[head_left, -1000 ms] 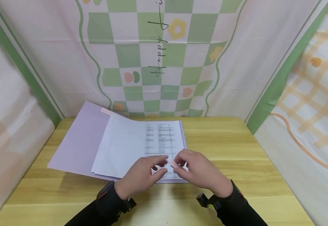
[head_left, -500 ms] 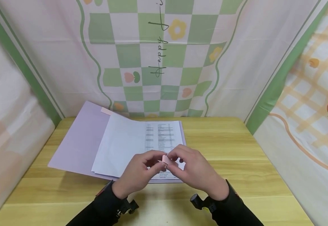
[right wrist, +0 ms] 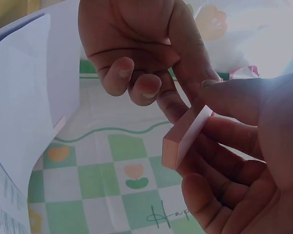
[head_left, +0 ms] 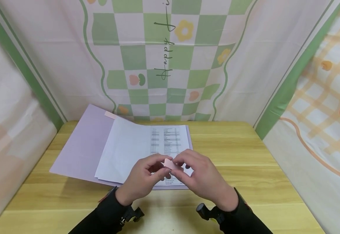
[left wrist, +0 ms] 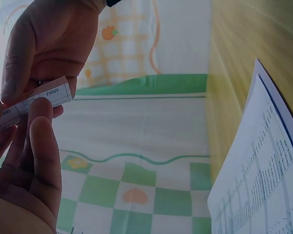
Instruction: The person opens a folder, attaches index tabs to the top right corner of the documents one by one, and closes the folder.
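A small pink sticky note pad (head_left: 169, 164) is held between the two hands, raised in front of the open folder. My right hand (head_left: 202, 175) pinches it between thumb and fingers from the right. From the other side, the left hand (head_left: 145, 177) pinches its left end with thumb and fingertips. Printed lettering shows on the white back of the sticky note pad (left wrist: 51, 93) in the left wrist view. Its stacked pink edge faces the camera in the right wrist view. Beneath the hands lie white sheets (head_left: 126, 146), partly printed with tables, their lower part hidden.
The lilac folder (head_left: 82, 146) lies open on the wooden table (head_left: 231, 143), its cover tilted up at the left. A pale pink strip (head_left: 110, 115) sticks out at the sheets' upper left corner. Patterned curtains (head_left: 155, 61) stand round the table's back and sides.
The left hand, apart from the pad a second ago, has moved in and taken hold of it. The right hand has shifted left, and the pad is turned up, showing more pink face.
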### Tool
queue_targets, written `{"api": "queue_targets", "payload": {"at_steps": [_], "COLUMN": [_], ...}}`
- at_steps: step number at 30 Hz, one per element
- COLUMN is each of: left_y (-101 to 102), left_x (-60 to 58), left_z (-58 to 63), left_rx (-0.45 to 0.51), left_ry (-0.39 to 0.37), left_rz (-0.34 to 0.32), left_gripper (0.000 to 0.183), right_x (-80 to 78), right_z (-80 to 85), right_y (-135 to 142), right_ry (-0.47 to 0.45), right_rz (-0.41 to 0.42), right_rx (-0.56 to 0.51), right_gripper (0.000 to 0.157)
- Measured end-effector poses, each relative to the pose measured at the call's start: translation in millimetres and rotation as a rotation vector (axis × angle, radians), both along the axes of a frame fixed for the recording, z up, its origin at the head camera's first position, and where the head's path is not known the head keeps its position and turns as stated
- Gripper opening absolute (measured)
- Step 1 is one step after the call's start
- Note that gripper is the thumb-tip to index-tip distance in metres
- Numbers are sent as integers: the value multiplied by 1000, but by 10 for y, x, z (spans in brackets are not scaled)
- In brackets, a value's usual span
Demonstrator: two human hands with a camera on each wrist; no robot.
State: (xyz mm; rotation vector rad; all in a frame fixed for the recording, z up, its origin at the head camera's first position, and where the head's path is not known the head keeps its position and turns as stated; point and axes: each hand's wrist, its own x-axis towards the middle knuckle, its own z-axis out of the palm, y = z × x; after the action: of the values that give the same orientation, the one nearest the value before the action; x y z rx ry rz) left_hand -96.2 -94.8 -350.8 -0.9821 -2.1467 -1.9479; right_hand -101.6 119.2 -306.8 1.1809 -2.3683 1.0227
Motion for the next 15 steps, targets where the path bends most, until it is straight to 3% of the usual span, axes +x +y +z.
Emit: {"api": "queue_targets", "payload": {"at_steps": [4, 12, 15], "left_y": [2, -8, -14], "left_x": [4, -5, -13], "left_z": [12, 29, 24], "left_rx": [6, -14, -17], "left_ry": [72, 120, 136], "left_rz": [18, 43, 57], "left_gripper": [25, 26, 26], "right_x": [13, 31, 38], "right_z": [1, -18, -16], "right_y": [-12, -57, -58], "right_ry": [26, 181, 188], "right_rz": [-12, -50, -56], "right_rx": [-1, 7, -3], "right_gripper": [13, 19, 21]}}
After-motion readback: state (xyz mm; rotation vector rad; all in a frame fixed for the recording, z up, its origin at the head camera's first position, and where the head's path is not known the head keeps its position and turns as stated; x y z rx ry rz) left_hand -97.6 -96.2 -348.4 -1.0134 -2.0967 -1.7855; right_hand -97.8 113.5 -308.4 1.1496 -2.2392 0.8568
